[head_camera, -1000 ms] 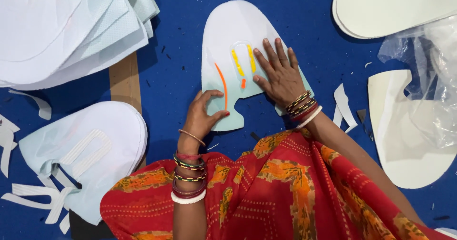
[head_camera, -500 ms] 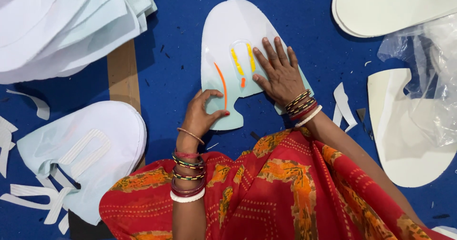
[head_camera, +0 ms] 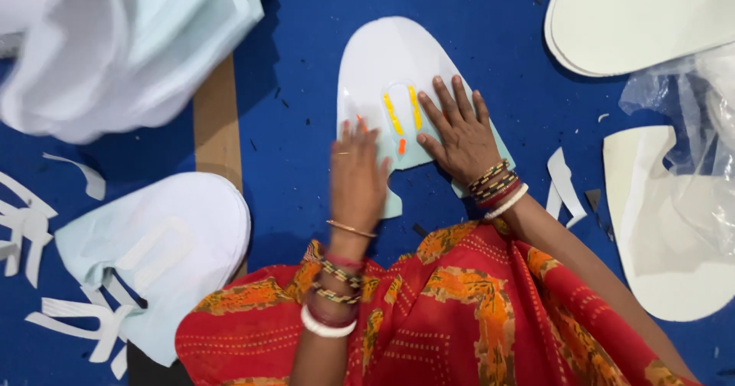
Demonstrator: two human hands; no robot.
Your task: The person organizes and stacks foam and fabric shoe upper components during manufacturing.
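**Both hands flat on the pale cut-out sheet**

Your left hand (head_camera: 357,178) lies palm down on the lower left part of the pale blue shaped sheet (head_camera: 383,64), fingers stretched out and close together, gripping nothing. It looks slightly blurred. Your right hand (head_camera: 458,132) presses flat on the right side of the same sheet, fingers spread apart and pointing away from you, also holding nothing. Between your two hands you can see the yellow strips (head_camera: 403,109) and a small orange mark (head_camera: 401,146) on the sheet, just beside your right fingertips.

The sheet rests on the blue worktop (head_camera: 306,87), in the middle, straight ahead of your red patterned lap cloth (head_camera: 459,309).

To your left sits a stack of similar pale pieces (head_camera: 164,240) with loose white offcuts (head_camera: 31,225) beside it. A brown strip (head_camera: 217,125) runs along the worktop between that stack and your sheet. At the upper left lies a large heap of pale sheets (head_camera: 115,41). To your right are cream-coloured shaped pieces (head_camera: 643,18), one partly under clear plastic wrap (head_camera: 697,118), and a small white scrap (head_camera: 561,179) lies near your right wrist.
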